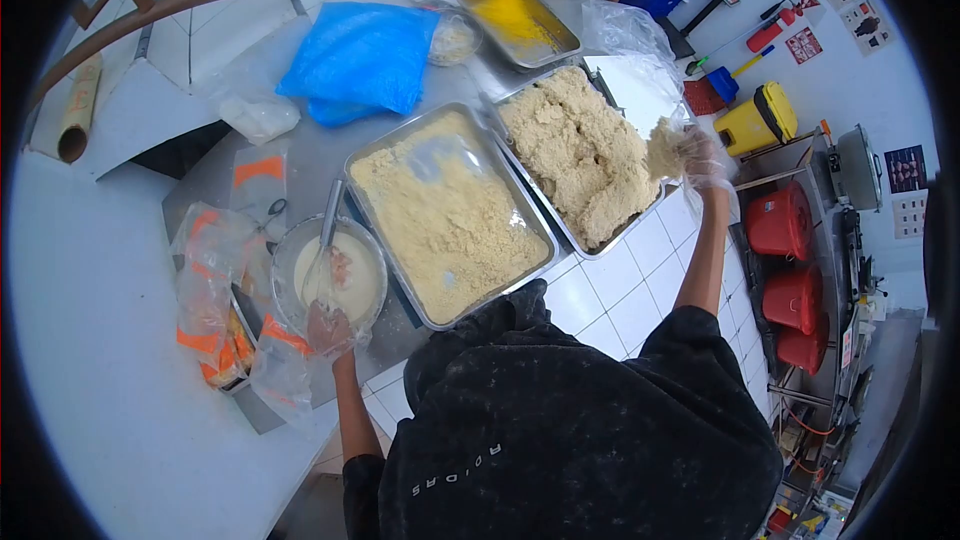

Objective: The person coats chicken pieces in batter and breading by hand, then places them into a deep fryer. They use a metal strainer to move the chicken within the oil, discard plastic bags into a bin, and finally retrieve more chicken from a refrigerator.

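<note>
My right hand [703,155], in a clear plastic glove, is raised past the right edge of a tray heaped with pale, clumpy crumb coating [590,160]. It grips a crumb-coated piece [664,148]; what is under the coating is hidden. At the near rim of a bowl of cream-coloured batter [372,305] is my left hand [330,330], its fingers blurred against the bowl. A whisk [328,225] leans in the batter beside a pinkish piece [342,267]. Between the hands lies a steel tray of finer yellowish crumbs [440,210].
A blue plastic bag [360,55] and a tray of bright yellow powder [520,22] stand at the back. Orange-and-clear packets [210,290] and scissors [275,208] lie left of the bowl. Red buckets [780,220] sit on a rack at the right.
</note>
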Demonstrator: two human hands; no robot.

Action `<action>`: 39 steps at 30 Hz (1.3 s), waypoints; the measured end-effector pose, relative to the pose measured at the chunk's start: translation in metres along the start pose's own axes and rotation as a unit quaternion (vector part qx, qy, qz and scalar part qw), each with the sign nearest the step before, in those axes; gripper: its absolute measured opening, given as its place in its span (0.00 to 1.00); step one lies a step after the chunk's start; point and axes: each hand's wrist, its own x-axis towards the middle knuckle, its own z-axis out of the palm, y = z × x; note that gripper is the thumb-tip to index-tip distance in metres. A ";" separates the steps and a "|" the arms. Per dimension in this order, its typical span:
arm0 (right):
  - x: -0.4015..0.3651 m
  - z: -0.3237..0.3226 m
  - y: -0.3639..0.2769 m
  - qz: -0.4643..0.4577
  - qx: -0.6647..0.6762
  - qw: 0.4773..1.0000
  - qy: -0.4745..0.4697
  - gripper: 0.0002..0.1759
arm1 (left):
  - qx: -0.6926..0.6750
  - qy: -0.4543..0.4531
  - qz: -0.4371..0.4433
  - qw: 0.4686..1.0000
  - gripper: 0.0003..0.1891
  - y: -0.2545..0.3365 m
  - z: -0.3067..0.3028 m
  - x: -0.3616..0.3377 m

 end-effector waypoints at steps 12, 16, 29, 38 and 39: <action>-0.063 0.106 0.062 0.042 0.052 0.985 0.158 0.19 | 0.010 0.039 0.038 0.998 0.21 -0.011 0.008 0.000; -0.019 0.098 0.102 0.221 0.071 0.962 0.145 0.24 | -0.040 -0.007 0.023 0.999 0.22 -0.014 0.003 0.003; 0.016 0.127 0.047 0.016 -0.055 0.986 0.159 0.28 | -0.001 -0.164 0.098 0.982 0.20 0.034 -0.042 0.041; -0.082 0.187 -0.151 -0.102 0.280 0.951 -0.081 0.19 | 0.116 -0.170 -0.016 0.979 0.16 0.074 -0.004 0.060; -0.085 0.212 -0.143 -0.195 0.242 0.947 -0.076 0.20 | 0.139 -0.181 -0.002 0.974 0.15 0.073 0.000 0.063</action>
